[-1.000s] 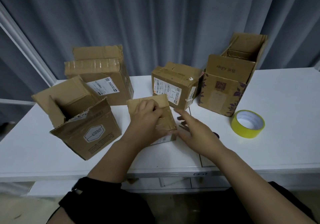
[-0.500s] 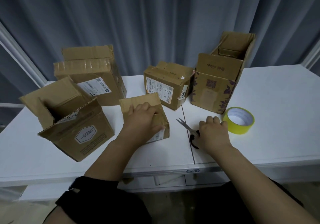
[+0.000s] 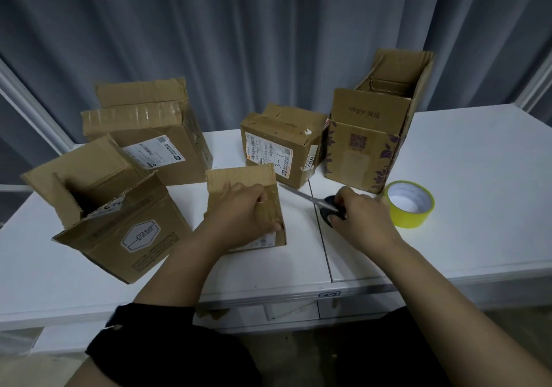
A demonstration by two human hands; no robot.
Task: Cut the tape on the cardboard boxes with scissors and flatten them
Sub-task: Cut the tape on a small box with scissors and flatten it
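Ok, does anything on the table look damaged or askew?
The back middle box has a dented, torn top. The open box on the left sits tipped at an angle. Nothing spilled. The left hand holds the small box, the right hand the scissors.

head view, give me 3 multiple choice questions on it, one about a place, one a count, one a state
1. Where is the yellow tape roll?
A) on the table, right of the right hand
B) on the floor
C) on a chair

2. How many cardboard boxes stand on the table?
A) three
B) five
C) seven

3. What does the right hand hold?
A) nothing, it lies flat
B) the scissors, by their black handles
C) a marker pen

Answers:
1 A, the roll sits on the white top just right of that hand.
2 B, two at left, the small box under the left hand, two at back right.
3 B, its fingers curl round the handles, blades pointing left.
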